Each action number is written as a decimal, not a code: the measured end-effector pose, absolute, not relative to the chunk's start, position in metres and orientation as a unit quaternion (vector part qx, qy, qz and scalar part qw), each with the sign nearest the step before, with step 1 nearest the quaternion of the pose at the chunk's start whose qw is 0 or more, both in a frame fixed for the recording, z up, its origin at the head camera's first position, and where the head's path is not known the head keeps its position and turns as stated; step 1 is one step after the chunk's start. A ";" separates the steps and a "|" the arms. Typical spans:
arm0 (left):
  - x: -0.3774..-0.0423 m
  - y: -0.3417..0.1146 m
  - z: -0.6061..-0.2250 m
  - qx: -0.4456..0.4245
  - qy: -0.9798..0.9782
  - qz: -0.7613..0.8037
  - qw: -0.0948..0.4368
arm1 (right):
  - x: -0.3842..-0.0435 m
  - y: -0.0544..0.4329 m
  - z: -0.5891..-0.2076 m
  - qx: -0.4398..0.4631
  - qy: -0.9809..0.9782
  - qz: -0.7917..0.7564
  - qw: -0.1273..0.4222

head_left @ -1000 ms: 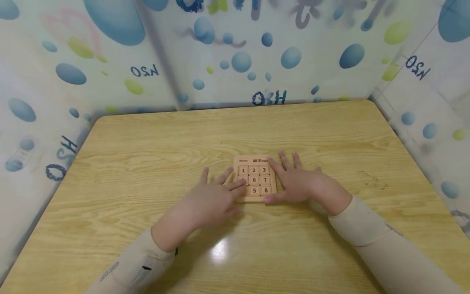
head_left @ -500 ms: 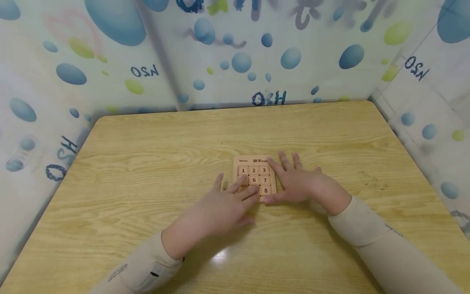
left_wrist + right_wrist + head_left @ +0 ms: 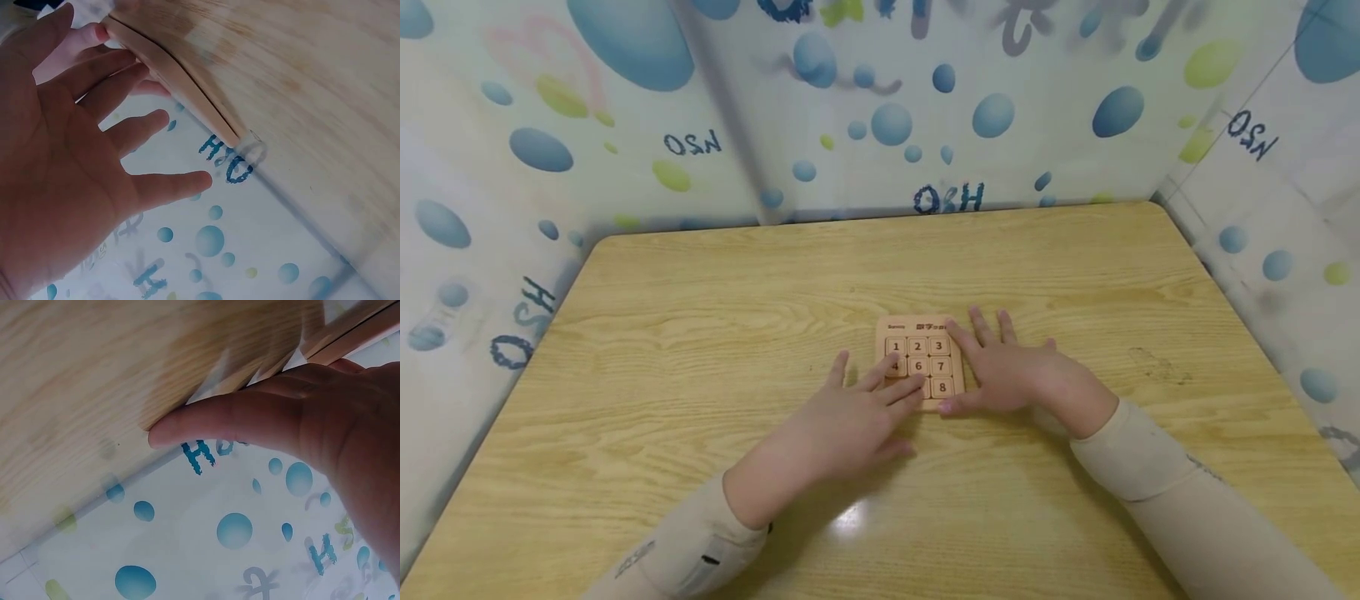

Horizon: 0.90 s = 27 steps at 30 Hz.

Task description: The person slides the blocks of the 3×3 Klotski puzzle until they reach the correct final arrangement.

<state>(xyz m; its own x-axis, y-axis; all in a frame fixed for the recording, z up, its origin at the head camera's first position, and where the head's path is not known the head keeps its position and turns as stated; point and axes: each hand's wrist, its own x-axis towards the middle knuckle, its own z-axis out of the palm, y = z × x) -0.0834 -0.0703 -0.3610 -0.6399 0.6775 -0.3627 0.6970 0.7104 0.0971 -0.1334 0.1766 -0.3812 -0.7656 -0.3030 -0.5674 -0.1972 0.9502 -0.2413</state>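
Note:
A square wooden number sliding puzzle (image 3: pixel 913 320) lies flat on the table. Tiles 1, 2 and 3 fill its top row; 6 and 7 show in the middle, 8 at the lower right. My left hand (image 3: pixel 842 425) reaches over its lower left with fingers spread and straight, one fingertip at tile 4 (image 3: pixel 894 367) and others over the bottom row, hiding its left part. My right hand (image 3: pixel 1007 375) lies along the right side, index fingertip at the top right corner, thumb tip at the bottom edge. In the left wrist view, the puzzle's edge (image 3: pixel 169 72) shows beyond the left fingers.
The wood-grain table (image 3: pixel 715 300) extends around the puzzle on all sides. Behind it and at both sides stand pale walls (image 3: pixel 850 100) printed with blue and green drops and H2O lettering. A faint mark (image 3: pixel 1157 367) shows on the tabletop at right.
My left hand has moved right over the bottom row, then slightly back left. Tile 5, in plain sight a second ago, is now mostly covered by the fingers. The right hand stays put.

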 end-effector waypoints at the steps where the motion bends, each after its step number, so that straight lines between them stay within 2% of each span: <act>1: -0.084 -0.070 -0.361 0.381 0.905 -0.027 0.188 | -0.133 0.177 -0.381 -0.133 0.936 -0.084 0.315; 14: -0.088 -0.069 -0.359 0.377 0.905 -0.015 0.199 | -0.133 0.176 -0.379 -0.132 0.933 -0.088 0.322; 27: -0.104 -0.083 -0.358 0.335 0.920 -0.028 0.200 | -0.136 0.177 -0.383 -0.132 0.935 -0.078 0.321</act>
<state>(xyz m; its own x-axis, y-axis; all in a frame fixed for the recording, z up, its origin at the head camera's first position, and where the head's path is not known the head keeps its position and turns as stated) -0.1036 -0.0828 -0.3581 -0.6952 0.6058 -0.3869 0.6280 0.7738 0.0830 -0.1362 0.1774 -0.3827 -0.7596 -0.2962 -0.5790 -0.1956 0.9531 -0.2309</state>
